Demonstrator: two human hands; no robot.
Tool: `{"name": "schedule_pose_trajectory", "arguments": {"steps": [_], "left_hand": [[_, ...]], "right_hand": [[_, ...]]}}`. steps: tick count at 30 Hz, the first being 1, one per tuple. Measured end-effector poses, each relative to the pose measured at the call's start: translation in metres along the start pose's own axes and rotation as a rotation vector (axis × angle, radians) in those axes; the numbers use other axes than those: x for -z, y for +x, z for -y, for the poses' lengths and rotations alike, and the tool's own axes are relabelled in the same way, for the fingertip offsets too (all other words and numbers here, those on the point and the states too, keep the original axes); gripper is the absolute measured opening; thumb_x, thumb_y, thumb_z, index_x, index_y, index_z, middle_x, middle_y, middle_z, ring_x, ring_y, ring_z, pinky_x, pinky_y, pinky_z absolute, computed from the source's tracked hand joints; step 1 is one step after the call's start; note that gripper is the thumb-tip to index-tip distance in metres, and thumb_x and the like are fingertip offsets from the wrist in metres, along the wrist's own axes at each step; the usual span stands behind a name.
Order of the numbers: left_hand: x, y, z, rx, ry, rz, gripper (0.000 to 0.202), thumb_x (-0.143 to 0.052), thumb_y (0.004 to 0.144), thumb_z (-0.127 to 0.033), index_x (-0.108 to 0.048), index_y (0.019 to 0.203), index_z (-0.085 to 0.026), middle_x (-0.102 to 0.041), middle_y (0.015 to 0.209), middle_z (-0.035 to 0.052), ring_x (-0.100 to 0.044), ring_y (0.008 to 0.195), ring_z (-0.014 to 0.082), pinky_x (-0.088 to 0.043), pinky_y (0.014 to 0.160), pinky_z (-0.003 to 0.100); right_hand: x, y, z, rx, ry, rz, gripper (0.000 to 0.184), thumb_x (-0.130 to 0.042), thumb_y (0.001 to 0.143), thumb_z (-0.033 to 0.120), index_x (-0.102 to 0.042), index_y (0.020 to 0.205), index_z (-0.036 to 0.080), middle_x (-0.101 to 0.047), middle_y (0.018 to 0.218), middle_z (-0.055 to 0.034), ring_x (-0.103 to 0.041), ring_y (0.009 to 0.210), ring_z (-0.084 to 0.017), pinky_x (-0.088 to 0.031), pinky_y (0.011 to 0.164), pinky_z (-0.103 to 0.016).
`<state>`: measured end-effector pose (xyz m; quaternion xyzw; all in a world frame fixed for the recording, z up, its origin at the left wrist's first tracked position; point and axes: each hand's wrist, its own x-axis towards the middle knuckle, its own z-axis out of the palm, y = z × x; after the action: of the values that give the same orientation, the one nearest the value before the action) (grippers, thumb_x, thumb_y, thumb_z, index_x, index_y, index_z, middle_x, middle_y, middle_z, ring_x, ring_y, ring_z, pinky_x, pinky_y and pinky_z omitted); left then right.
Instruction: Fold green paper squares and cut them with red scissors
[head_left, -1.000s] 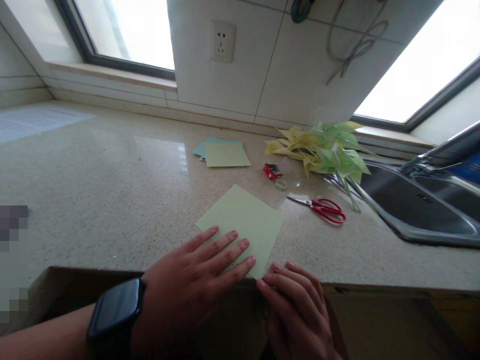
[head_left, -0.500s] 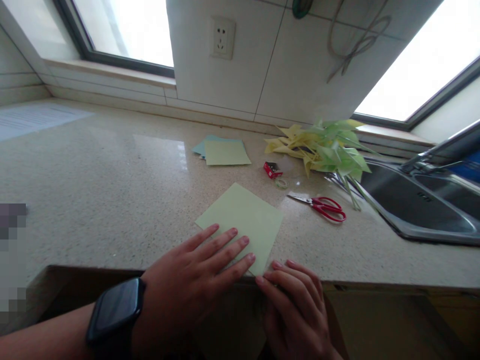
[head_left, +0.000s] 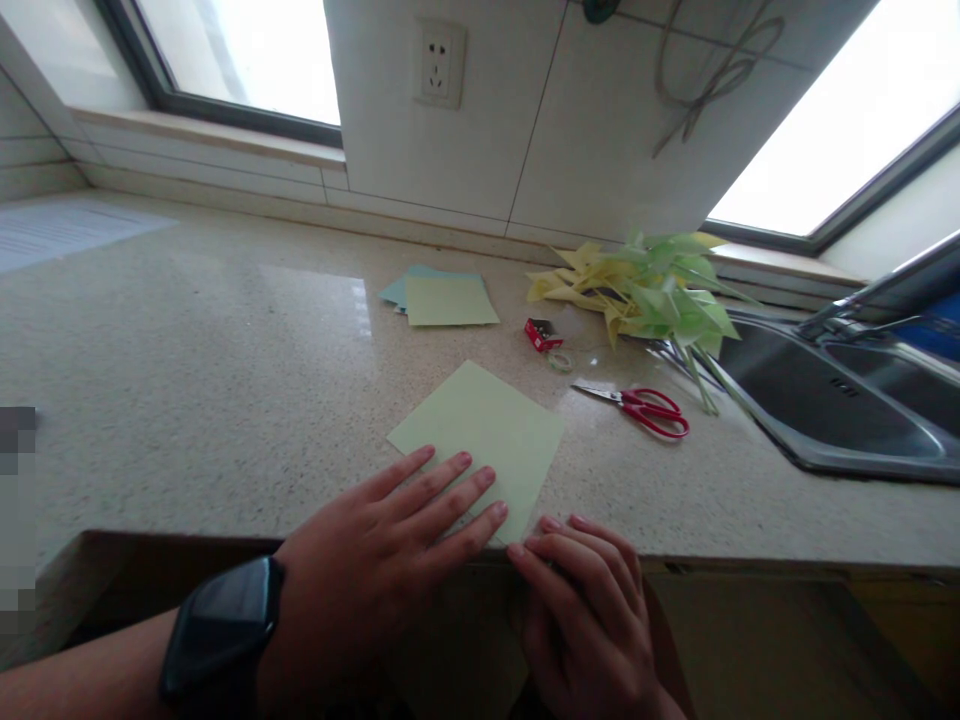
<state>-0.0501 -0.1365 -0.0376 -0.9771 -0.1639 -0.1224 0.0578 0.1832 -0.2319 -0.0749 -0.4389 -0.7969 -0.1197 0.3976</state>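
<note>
A pale green square sheet of paper (head_left: 495, 420) lies on the counter, turned with one corner toward me at the front edge. Flat on its near left part rests my left hand (head_left: 405, 530), fingers spread, a dark watch on the wrist. My right hand (head_left: 592, 600) is closed at the near corner, index fingertip against the paper and the other fingers curled. Its thumb is hidden beneath. To the right of the sheet lie red-handled scissors (head_left: 645, 408), blades pointing left. A small red box (head_left: 543, 335) sits beyond the sheet, with a pale ring-shaped roll (head_left: 559, 360) beside it.
A small stack of yellow-green and blue paper (head_left: 451, 301) lies farther back. Yellow and green paper pinwheels (head_left: 660, 290) are heaped beside the steel sink (head_left: 847, 400) at right. A printed sheet (head_left: 67, 232) lies far left. The counter edge (head_left: 720, 562) runs close to my hands.
The view has shifted slightly. Both hands stay in nearly the same places on the green sheet, and nothing else has visibly moved.
</note>
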Motion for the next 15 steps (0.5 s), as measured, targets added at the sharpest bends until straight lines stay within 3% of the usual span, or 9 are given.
{"name": "schedule_pose_trajectory", "arguments": {"steps": [15], "left_hand": [[-0.0014, -0.0008, 0.0003, -0.004, 0.006, 0.002, 0.049, -0.037, 0.108, -0.033, -0.036, 0.156, -0.023, -0.040, 0.162, 0.0049, -0.036, 0.149, 0.0256, -0.020, 0.120, 0.046]], "right_hand": [[-0.0012, 0.0042, 0.0048, -0.045, -0.034, 0.022, 0.034, -0.055, 0.087, 0.001, -0.069, 0.117, 0.009, -0.063, 0.111, -0.0107, -0.058, 0.107, -0.024, -0.044, 0.097, -0.047]]}}
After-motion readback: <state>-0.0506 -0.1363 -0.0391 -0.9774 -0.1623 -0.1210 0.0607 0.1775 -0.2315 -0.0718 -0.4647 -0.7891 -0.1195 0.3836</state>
